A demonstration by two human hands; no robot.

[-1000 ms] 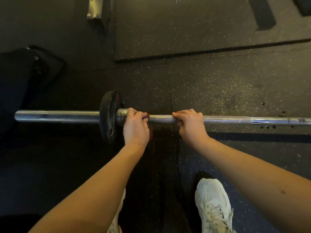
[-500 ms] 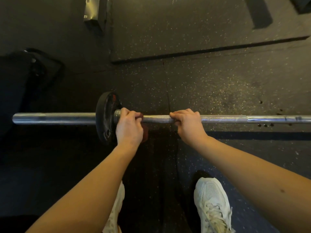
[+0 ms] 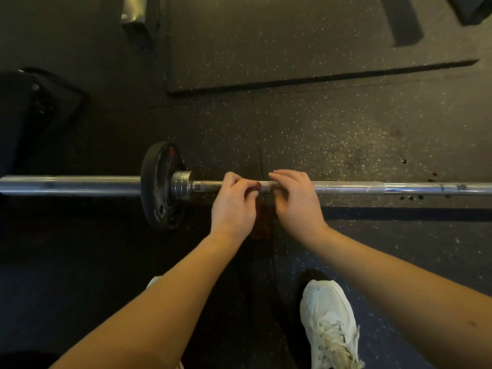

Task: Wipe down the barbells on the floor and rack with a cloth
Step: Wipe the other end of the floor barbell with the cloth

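Steel barbell (image 3: 346, 188) flat on the black, speckled rubber floor (image 3: 332, 134), running left to right across the whole view. Carries one black plate (image 3: 159, 187) on the left sleeve, standing on its edge and pressed against the ribbed silver collar (image 3: 182, 185).

Just right of the collar, left hand (image 3: 234, 206) on the thin shaft, fingers curled over the top of it. Grips a dark red cloth (image 3: 262, 222) against the metal: a scrap shows by the thumb, the rest hangs below the bar in the gap between the two hands. Cannot tell whether the hanging end reaches the floor.

Just beside it, close but not touching, right hand (image 3: 299, 201), fingers hooked over the knurled part of the shaft, holding the bare steel with no cloth under it. Thumb hidden beneath.

Both forearms reaching in from the lower edge. Below the right forearm, a white mesh trainer (image 3: 330, 323) with laces, planted on the floor near the bar. Beyond the bar, a raised rubber mat (image 3: 292, 35) with a straight front edge. At the far left, a dark bulky shape (image 3: 34, 115), too dim to name.
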